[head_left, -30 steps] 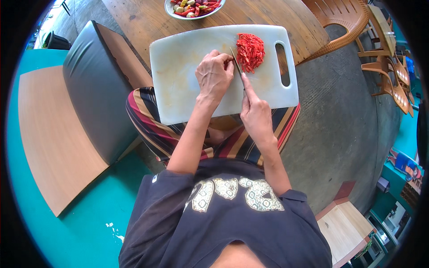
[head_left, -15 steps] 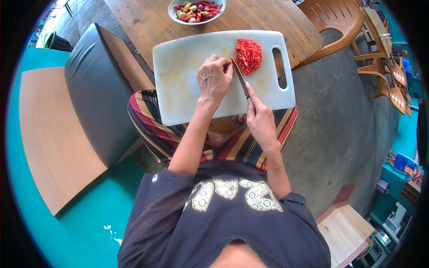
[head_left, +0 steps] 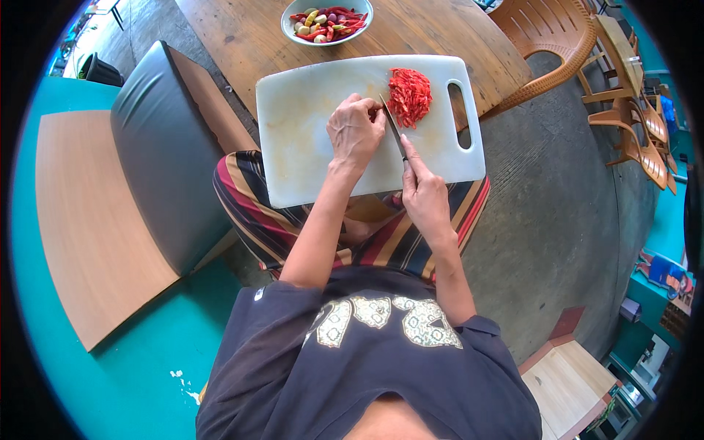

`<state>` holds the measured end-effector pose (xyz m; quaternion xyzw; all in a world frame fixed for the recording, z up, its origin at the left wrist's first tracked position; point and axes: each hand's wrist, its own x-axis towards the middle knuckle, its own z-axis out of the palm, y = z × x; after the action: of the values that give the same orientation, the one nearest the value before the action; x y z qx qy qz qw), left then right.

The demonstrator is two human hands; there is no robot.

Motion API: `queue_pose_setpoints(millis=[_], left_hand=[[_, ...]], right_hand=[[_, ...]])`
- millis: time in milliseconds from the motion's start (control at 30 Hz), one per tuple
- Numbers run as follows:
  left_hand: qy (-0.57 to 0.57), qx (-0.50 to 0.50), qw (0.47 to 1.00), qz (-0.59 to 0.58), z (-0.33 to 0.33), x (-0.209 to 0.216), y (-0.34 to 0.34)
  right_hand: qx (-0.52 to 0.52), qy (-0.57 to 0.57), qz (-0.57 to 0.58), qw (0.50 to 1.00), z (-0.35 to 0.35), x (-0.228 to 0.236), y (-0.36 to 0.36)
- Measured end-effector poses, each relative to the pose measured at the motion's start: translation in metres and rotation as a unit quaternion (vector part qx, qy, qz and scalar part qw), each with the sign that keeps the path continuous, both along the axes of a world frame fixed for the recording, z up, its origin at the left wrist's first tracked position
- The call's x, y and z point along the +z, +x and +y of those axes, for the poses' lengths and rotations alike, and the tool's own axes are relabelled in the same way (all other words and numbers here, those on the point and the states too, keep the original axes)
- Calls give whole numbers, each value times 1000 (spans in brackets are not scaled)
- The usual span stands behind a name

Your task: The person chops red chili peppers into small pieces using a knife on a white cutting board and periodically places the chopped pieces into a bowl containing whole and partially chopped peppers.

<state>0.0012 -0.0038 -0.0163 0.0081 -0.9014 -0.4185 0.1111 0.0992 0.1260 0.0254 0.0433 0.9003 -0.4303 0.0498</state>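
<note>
A white cutting board (head_left: 297,132) rests across my lap at the table's edge. My left hand (head_left: 355,130) is over its middle, fingers pinched on a small piece of red chili that mostly hides behind the fingertips. My right hand (head_left: 427,196) grips a knife (head_left: 394,130) by its dark handle, index finger stretched along the blade's spine. The blade points away from me, its tip close beside my left fingertips. Just right of the blade lies a heap of chopped red chili (head_left: 409,97), near the board's handle slot.
Beyond the board, a white bowl (head_left: 328,43) of chilies and small bulbs sits on the wooden table (head_left: 242,44). An orange-brown plastic chair (head_left: 550,33) stands at the far right. On the left are a grey padded seat (head_left: 165,154) and a wooden panel (head_left: 88,213).
The whole view has shifted slightly, so board and bowl appear a little lower. My hands and the knife keep nearly the same places on the board.
</note>
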Motion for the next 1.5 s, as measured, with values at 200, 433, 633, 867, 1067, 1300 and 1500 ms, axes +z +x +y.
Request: queue_pose_setpoints(millis=[200, 433, 633, 867, 1067, 1300, 1500], left_hand=[[-35, 1, 999, 20, -3, 2, -2], [9, 8, 1000, 5, 1, 0, 1], [-22, 3, 1000, 14, -5, 1, 2], [-29, -11, 997, 68, -3, -2, 18], [-28, -32, 996, 83, 0, -4, 8], [-16, -32, 997, 62, 6, -2, 8], [-6, -46, 998, 33, 1, 3, 5]], right_hand=[[20, 37, 39, 998, -7, -10, -12], [11, 73, -22, 997, -8, -3, -4], [9, 51, 28, 998, 2, -3, 15], [-3, 6, 4, 1000, 6, 4, 0], [0, -2, 32, 999, 2, 6, 0], [-2, 22, 7, 1000, 1, 5, 0], [7, 25, -7, 1000, 2, 7, -4]])
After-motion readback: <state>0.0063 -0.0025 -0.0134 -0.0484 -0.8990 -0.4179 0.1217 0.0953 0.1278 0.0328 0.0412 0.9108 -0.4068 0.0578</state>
